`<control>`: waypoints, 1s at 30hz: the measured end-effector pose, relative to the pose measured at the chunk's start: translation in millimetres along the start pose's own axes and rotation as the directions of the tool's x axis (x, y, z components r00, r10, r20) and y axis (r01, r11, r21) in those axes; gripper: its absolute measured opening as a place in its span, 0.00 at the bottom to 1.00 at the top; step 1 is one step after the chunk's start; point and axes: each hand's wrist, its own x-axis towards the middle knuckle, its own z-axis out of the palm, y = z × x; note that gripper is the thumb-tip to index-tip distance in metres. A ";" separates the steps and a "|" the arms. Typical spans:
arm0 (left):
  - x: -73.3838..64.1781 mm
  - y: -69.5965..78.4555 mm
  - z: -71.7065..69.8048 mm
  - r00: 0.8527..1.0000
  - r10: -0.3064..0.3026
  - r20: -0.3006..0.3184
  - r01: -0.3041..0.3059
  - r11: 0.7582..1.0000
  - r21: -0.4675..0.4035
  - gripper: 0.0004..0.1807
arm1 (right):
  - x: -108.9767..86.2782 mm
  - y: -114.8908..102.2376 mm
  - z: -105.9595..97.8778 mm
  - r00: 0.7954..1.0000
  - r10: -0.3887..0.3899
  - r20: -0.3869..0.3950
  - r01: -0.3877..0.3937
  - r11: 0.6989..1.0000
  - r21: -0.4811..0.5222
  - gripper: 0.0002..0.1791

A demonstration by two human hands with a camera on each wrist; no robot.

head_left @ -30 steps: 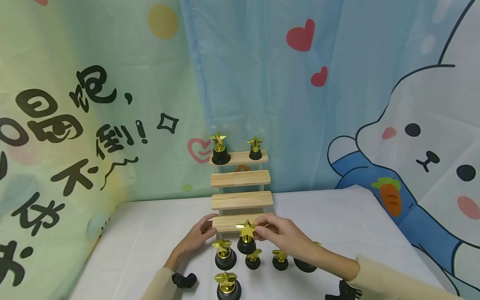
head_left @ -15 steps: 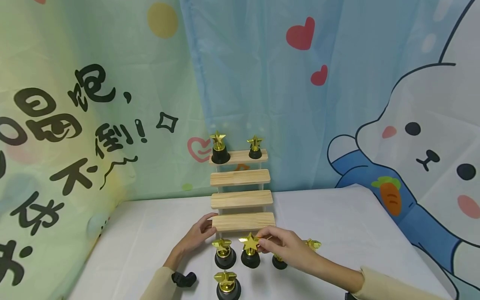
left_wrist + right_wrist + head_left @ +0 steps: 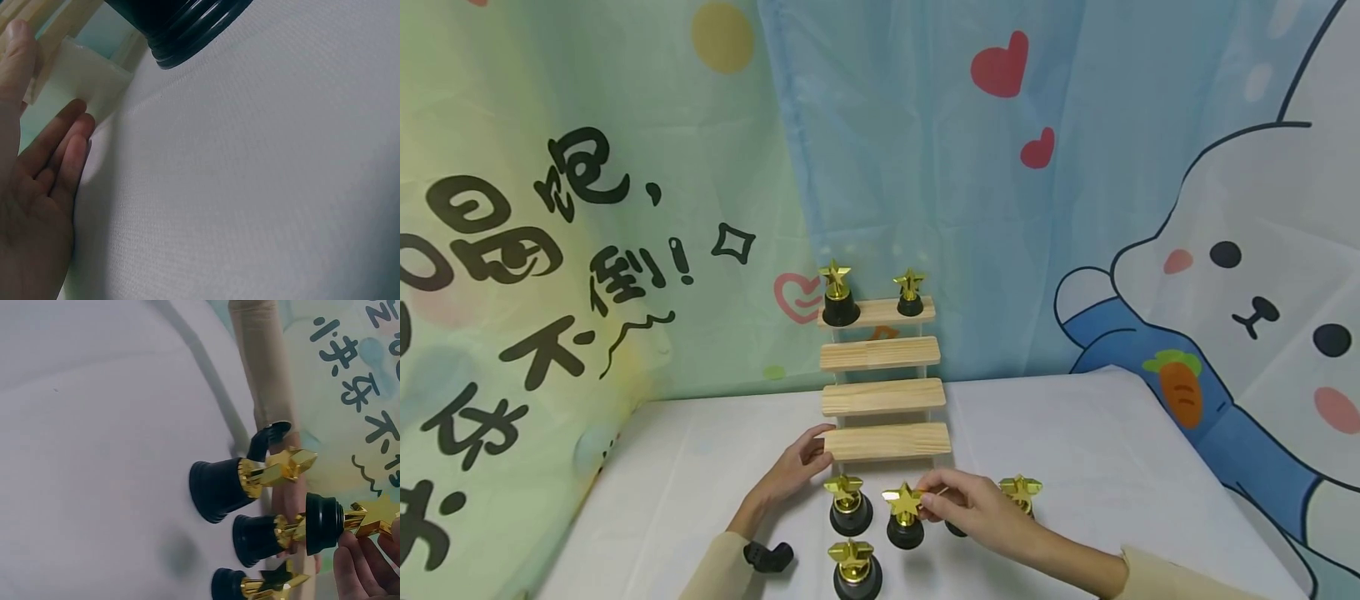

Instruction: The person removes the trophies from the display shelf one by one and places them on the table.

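Note:
My right hand [image 3: 962, 504] pinches a gold star trophy [image 3: 904, 504] by its star, just in front of the four-step wooden display stand [image 3: 886, 442]. In the right wrist view that trophy's black base [image 3: 324, 522] hangs clear of the table, beside the fingers. My left hand [image 3: 797, 462] holds the left end of the lowest shelf, with thumb and finger at its edges. In the left wrist view, the other fingers [image 3: 74, 147] lie by the clear side support [image 3: 94, 78]. A larger trophy [image 3: 837, 296] and a smaller one [image 3: 910, 293] stand on the top shelf.
On the white tablecloth [image 3: 700, 475] stand two trophies at front left, a nearer one [image 3: 856, 571] and a farther one [image 3: 850, 508]. Another trophy [image 3: 1021, 492] is partly behind the right hand. A printed curtain [image 3: 880, 167] hangs behind.
The right hand has moved down and slightly right, bringing its trophy from before the lowest shelf toward the front. The left hand stays at the stand.

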 end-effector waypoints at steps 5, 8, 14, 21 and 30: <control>1.3 -1.5 -0.3 1.000 -0.003 0.000 0.003 1.000 -0.003 0.30 | -2.3 11.2 4.6 1.000 0.010 0.011 -0.010 1.000 0.026 0.15; 2.3 -3.0 -0.7 1.000 0.002 0.005 -0.002 1.000 -0.005 0.30 | -3.3 19.4 8.1 1.000 0.008 0.020 -0.009 0.999 0.044 0.15; 3.0 -4.7 -0.5 1.000 0.012 0.012 -0.012 1.000 -0.012 0.30 | -6.1 33.8 14.3 0.999 -0.008 0.036 0.005 0.997 0.077 0.14; 2.9 -3.8 -0.2 1.000 0.005 0.005 -0.005 1.000 -0.003 0.30 | -7.6 46.5 19.9 0.999 -0.016 0.044 0.013 0.998 0.062 0.14; 1.4 -3.9 -0.2 1.000 0.000 0.002 0.000 1.000 -0.009 0.30 | -7.9 56.7 24.3 0.998 0.007 0.064 -0.009 0.999 0.035 0.13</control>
